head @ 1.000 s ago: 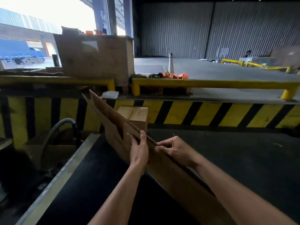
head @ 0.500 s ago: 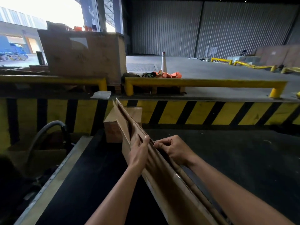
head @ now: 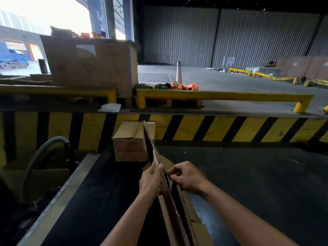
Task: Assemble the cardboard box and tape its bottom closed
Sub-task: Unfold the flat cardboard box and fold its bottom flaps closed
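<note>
A flattened brown cardboard box (head: 174, 215) stands on edge in front of me, seen nearly edge-on, running from the bottom of the view up to a tip near the far wall. My left hand (head: 150, 178) presses flat against its left face with the fingers over the top edge. On the right side, my right hand (head: 186, 176) pinches the top edge of a layer with curled fingers. The two layers are slightly parted between my hands. No tape is visible.
An assembled small cardboard box (head: 130, 142) sits on the black conveyor belt (head: 99, 201) ahead. Beyond it rises a yellow-and-black striped dock wall (head: 221, 128) topped by yellow guard rails (head: 223, 95). A grey hose (head: 44, 148) arcs at left. A large wooden crate (head: 88, 66) stands above.
The flattened box has swung from leaning left to nearly upright and edge-on. Both hands have shifted right along with it, still at its top edge.
</note>
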